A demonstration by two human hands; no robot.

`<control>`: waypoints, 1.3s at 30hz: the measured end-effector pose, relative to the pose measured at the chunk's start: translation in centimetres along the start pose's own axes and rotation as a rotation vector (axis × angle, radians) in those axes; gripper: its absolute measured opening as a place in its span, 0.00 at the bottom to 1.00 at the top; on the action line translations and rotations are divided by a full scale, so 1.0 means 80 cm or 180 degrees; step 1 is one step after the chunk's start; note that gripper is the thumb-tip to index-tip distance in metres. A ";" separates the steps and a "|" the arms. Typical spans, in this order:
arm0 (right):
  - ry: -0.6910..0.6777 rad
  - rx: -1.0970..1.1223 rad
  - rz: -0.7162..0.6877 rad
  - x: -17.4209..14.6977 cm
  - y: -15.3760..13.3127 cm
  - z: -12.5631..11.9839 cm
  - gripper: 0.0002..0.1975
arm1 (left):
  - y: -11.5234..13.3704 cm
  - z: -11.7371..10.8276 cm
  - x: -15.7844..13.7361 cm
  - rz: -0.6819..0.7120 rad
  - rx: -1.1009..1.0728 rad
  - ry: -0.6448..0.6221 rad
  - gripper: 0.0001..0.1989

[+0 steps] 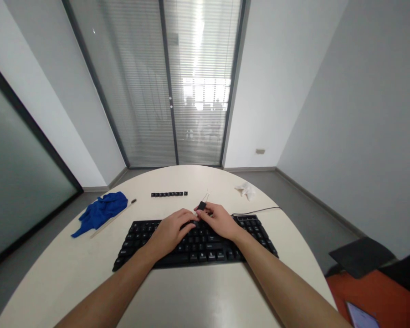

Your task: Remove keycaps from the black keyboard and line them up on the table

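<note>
A black keyboard lies in front of me on the table, partly hidden by my hands and forearms. Above its upper edge, my right hand pinches a keycap puller with a small black body; its thin wires point away from me. My left hand is over the keys, fingers bent and thumb apart from them. Its fingertips reach close to the puller and the right thumb; whether they touch is unclear. Beyond the hands, several black keycaps stand in a row, the rightmost a little apart.
On the round-ended white table, a blue cloth and a thin-handled brush lie at left. A crumpled white tissue sits at right, beyond the keyboard's cable. An orange chair seat holds a phone.
</note>
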State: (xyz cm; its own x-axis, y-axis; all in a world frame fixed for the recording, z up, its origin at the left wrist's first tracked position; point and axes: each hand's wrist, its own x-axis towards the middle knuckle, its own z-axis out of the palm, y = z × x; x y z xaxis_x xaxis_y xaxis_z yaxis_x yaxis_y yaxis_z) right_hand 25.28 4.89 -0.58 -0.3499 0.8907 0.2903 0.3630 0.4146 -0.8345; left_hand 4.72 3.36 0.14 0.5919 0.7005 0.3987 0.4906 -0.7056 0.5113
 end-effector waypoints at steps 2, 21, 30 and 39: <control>0.0001 -0.0081 0.0021 0.000 0.002 0.001 0.16 | 0.001 -0.001 0.000 -0.0004 0.0009 -0.0013 0.09; 0.0274 0.0346 0.0118 0.002 0.001 -0.002 0.15 | 0.006 -0.001 0.001 -0.0010 0.0450 0.0133 0.07; 0.0235 0.0282 0.0173 0.002 0.000 -0.002 0.14 | -0.005 -0.030 0.023 -0.0927 0.0508 0.0559 0.08; 0.0168 0.0136 0.0151 0.002 0.000 -0.003 0.16 | -0.048 -0.032 0.094 -0.1059 0.1498 -0.0050 0.10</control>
State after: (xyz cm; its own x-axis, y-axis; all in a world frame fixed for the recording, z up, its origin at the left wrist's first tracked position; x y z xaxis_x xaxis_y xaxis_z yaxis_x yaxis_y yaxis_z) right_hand 25.43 5.08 -0.39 -0.2868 0.9182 0.2733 0.3404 0.3643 -0.8668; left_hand 5.67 11.59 3.12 0.3648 0.8937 0.2612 0.8815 -0.4218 0.2121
